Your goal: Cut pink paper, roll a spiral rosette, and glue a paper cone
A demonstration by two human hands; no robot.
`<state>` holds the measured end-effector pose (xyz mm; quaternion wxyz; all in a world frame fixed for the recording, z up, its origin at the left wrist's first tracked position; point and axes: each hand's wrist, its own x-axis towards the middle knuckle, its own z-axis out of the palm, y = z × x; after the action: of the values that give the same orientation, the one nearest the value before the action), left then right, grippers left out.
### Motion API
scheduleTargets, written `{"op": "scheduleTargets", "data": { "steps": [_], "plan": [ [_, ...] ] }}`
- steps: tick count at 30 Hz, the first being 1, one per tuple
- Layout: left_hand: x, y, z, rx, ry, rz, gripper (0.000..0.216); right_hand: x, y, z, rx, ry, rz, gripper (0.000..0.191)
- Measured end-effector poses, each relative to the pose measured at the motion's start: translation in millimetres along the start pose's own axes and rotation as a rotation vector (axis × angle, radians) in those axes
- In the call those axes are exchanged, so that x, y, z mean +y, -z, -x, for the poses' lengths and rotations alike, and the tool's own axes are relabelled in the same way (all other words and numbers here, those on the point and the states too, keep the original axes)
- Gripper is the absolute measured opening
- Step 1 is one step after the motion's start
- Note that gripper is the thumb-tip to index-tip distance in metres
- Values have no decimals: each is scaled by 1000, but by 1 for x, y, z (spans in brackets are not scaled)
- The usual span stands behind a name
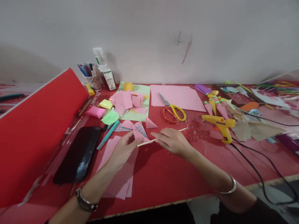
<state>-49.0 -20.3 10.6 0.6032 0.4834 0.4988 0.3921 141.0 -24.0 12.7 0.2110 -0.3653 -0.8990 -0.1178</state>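
Note:
My left hand (123, 147) pinches a small pink paper piece (140, 134) with a blue grid on part of it. A thin pale stick (147, 143) runs under my right hand (174, 141), whose fingers are closed on it. One end of the stick reaches the left fingertips; the other sticks out past the right hand. Just beyond lie a pink paper triangle (151, 123) and more gridded pink pieces (119, 127). Scissors (173, 112) with red and yellow handles rest beyond my right hand. Pink sheets (116, 183) lie under my left forearm.
A yellow glue gun (220, 124) with a black cord lies at right, near small carrot-like shapes (216, 104). At left are a black phone (80, 155), a teal pen (107, 134), clay packets (96, 111) and a red board (42, 130). A bottle (106, 73) stands by the wall.

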Motion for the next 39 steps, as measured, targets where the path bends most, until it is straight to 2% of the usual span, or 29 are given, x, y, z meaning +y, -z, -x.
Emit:
{"op": "scheduleTargets", "data": {
  "steps": [3, 6, 14, 23, 28, 32, 35, 39],
  "plan": [
    [0, 1, -2, 8, 90, 204, 16, -2, 0, 1, 22, 12, 76, 36],
    [-2, 1, -1, -14, 125, 252, 17, -4, -1, 1, 31, 32, 125, 34],
    [-8, -3, 2, -226, 77, 158, 18, -11, -5, 1, 27, 92, 161, 25],
    [-8, -4, 2, -187, 11, 52, 16, -13, -9, 0, 9, 62, 58, 38],
    [-2, -5, 4, -167, 28, -84, 35, -9, -11, 2, -38, 77, -30, 40],
    [-1, -5, 4, -189, -27, -244, 45, -8, -12, 3, -83, 93, -46, 39],
    [-4, -3, 4, -248, -64, -299, 41, -7, -12, 4, -130, 90, -44, 36],
    [-8, -2, 4, -321, -124, -414, 21, -6, -13, 5, -204, 82, -24, 30]
  ]
}}
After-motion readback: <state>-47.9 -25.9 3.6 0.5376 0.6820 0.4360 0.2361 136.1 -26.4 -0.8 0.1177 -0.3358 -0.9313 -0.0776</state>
